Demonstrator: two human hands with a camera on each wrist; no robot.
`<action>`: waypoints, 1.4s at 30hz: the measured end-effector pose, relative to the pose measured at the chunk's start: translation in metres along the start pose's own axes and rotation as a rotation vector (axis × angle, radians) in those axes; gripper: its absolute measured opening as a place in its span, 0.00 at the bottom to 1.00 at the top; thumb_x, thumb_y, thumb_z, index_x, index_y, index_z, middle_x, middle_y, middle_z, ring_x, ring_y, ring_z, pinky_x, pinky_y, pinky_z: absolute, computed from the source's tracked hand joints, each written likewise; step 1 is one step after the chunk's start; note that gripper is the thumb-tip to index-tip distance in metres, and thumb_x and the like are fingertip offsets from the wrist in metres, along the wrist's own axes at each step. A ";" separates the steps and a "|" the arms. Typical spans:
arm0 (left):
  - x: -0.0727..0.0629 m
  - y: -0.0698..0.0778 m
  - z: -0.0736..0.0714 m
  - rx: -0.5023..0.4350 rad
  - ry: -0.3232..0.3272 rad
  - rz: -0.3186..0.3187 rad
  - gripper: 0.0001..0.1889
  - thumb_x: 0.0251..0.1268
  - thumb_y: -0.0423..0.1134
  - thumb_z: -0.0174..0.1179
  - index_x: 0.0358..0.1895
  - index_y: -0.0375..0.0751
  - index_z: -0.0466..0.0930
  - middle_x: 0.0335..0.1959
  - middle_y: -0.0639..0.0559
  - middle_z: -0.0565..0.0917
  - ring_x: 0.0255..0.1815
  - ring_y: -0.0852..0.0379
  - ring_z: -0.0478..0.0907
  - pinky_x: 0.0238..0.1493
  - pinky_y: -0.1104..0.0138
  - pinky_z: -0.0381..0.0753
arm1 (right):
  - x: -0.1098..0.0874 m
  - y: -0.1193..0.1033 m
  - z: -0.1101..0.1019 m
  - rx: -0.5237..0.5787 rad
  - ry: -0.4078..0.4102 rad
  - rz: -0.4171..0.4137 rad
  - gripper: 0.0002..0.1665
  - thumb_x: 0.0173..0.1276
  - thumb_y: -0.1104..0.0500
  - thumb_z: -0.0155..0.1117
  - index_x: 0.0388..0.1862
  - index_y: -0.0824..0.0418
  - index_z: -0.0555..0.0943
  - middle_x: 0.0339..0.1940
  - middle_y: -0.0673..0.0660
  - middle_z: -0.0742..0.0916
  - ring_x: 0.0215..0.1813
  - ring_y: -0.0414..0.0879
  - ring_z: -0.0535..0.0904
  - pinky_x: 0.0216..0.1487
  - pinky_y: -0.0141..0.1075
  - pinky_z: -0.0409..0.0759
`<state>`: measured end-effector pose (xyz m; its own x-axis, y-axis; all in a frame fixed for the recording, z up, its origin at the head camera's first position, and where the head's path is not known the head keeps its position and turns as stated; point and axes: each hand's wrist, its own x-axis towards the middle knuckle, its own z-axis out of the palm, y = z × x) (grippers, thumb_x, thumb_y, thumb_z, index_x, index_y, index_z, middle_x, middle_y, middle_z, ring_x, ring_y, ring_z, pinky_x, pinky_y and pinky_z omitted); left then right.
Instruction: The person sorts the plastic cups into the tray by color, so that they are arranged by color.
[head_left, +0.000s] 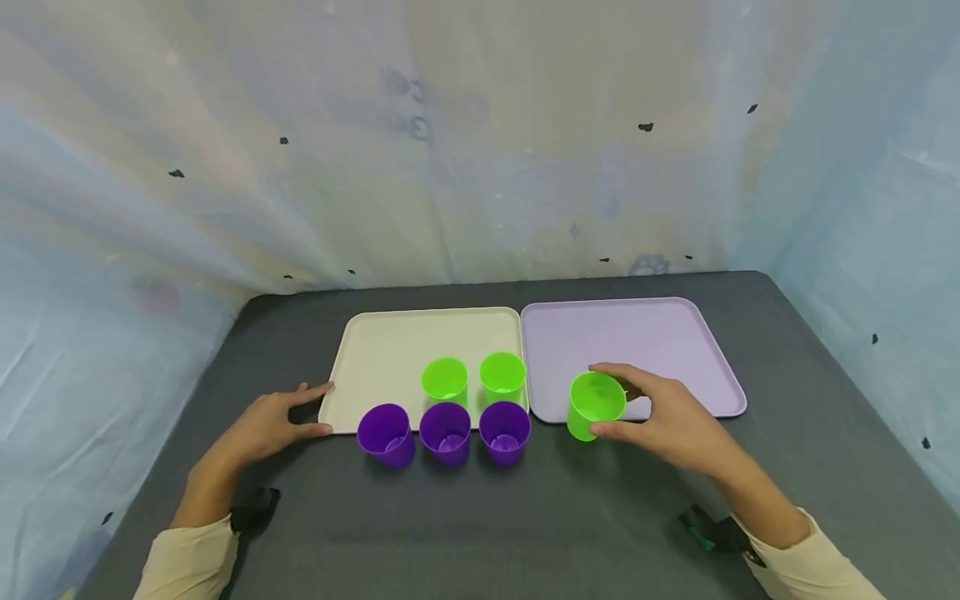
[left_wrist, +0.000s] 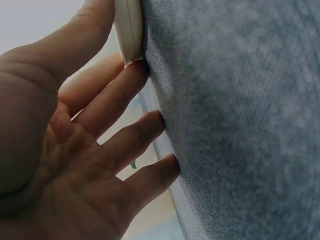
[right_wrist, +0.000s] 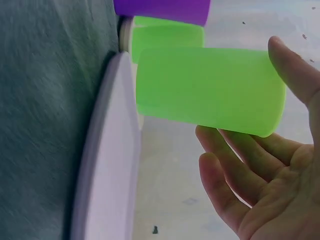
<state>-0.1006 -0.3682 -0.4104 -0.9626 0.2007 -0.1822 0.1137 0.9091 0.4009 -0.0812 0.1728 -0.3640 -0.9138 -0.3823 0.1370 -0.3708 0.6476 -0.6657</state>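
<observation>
My right hand (head_left: 667, 417) holds a green cup (head_left: 596, 404) between thumb and fingers at the front edge of the lilac tray (head_left: 622, 333). In the right wrist view this cup (right_wrist: 210, 90) appears raised off the table. With spread fingers, my left hand (head_left: 266, 425) touches the left edge of the cream tray (head_left: 397, 337); other fingertips (left_wrist: 167, 167) rest on the table in the left wrist view. Two more green cups, one left (head_left: 445, 381) and one right (head_left: 502, 377), stand on the cream tray. Before them is a row of purple cups (head_left: 386, 436), mouths up.
A dark grey cloth (head_left: 465, 542) covers the table. The two trays lie side by side, nearly touching. Pale patterned fabric (head_left: 480, 150) hangs behind the table and along both sides. A dark strap (head_left: 255, 510) sits at the left wrist.
</observation>
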 end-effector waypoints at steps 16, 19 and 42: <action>0.002 -0.002 -0.001 -0.013 0.009 0.015 0.39 0.57 0.61 0.68 0.71 0.49 0.72 0.68 0.23 0.67 0.69 0.22 0.63 0.61 0.35 0.69 | 0.015 -0.015 -0.031 -0.072 0.014 -0.038 0.41 0.57 0.43 0.77 0.69 0.43 0.74 0.54 0.43 0.86 0.48 0.40 0.80 0.47 0.37 0.78; 0.001 0.000 -0.001 -0.007 0.004 0.008 0.41 0.56 0.61 0.68 0.73 0.48 0.70 0.69 0.24 0.67 0.70 0.22 0.62 0.61 0.34 0.68 | 0.020 -0.019 -0.035 -0.073 0.002 -0.064 0.41 0.57 0.43 0.77 0.69 0.44 0.74 0.53 0.43 0.86 0.48 0.39 0.80 0.46 0.37 0.79; -0.007 -0.006 0.000 0.014 0.045 0.024 0.36 0.59 0.53 0.70 0.70 0.46 0.73 0.66 0.26 0.72 0.68 0.24 0.67 0.62 0.34 0.69 | 0.058 -0.075 -0.057 -0.060 -0.062 -0.137 0.40 0.58 0.41 0.76 0.69 0.39 0.72 0.51 0.41 0.85 0.51 0.39 0.78 0.51 0.43 0.77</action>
<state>-0.0948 -0.3754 -0.4113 -0.9696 0.2064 -0.1315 0.1405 0.9093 0.3917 -0.1159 0.1396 -0.2637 -0.8429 -0.5083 0.1765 -0.5019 0.6244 -0.5986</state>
